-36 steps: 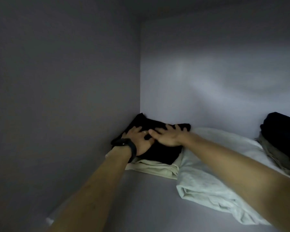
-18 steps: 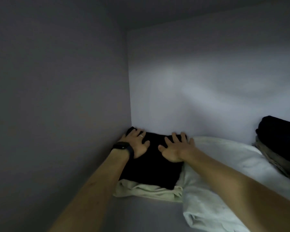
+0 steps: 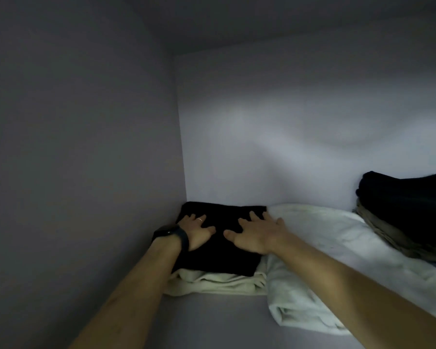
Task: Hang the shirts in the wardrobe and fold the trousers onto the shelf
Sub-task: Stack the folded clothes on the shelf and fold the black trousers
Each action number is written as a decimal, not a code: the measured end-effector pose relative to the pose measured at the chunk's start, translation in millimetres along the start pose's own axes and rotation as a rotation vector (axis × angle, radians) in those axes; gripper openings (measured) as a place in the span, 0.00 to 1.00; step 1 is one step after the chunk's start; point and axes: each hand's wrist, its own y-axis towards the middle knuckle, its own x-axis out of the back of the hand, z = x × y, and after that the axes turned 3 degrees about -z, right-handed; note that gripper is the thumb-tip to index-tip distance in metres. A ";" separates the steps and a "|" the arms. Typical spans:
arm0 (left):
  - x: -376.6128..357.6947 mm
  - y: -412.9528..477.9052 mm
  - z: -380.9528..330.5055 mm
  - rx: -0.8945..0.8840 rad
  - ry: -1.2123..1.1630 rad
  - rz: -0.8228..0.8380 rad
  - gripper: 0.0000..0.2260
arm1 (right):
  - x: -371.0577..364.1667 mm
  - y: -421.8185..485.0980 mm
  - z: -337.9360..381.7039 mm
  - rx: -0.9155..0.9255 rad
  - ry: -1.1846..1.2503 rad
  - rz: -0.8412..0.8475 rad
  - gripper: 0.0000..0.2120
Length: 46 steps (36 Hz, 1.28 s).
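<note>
Folded black trousers (image 3: 219, 258) lie in the back left corner of the wardrobe shelf (image 3: 212, 321), on top of a folded cream garment (image 3: 217, 283). My left hand (image 3: 196, 233), with a black wristband and a ring, presses flat on the left half of the black trousers. My right hand (image 3: 257, 235) lies flat on their right half, fingers spread towards the back wall. Neither hand grips anything.
A folded white garment (image 3: 337, 260) lies right of the stack, under my right forearm. A dark pile over grey-brown clothes (image 3: 403, 205) stands at the far right. The side wall (image 3: 86, 172) and back wall (image 3: 287, 134) close the corner. Bare shelf shows in front.
The black trousers have been pushed back into the corner and now lie squarer on the cream garment. My hands moved apart from overlapping and flattened on top.
</note>
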 end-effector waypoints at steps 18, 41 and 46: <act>-33.8 -89.9 -7.3 -0.026 0.039 -0.245 0.25 | -29.6 -86.5 23.1 0.064 -0.173 -0.185 0.28; -110.9 -552.8 39.0 0.337 0.048 -0.784 0.19 | -134.3 -363.6 38.3 0.953 0.773 -0.450 0.17; -132.9 -706.2 46.6 0.621 0.165 -0.821 0.18 | -188.8 -452.1 94.9 1.153 0.921 -0.162 0.15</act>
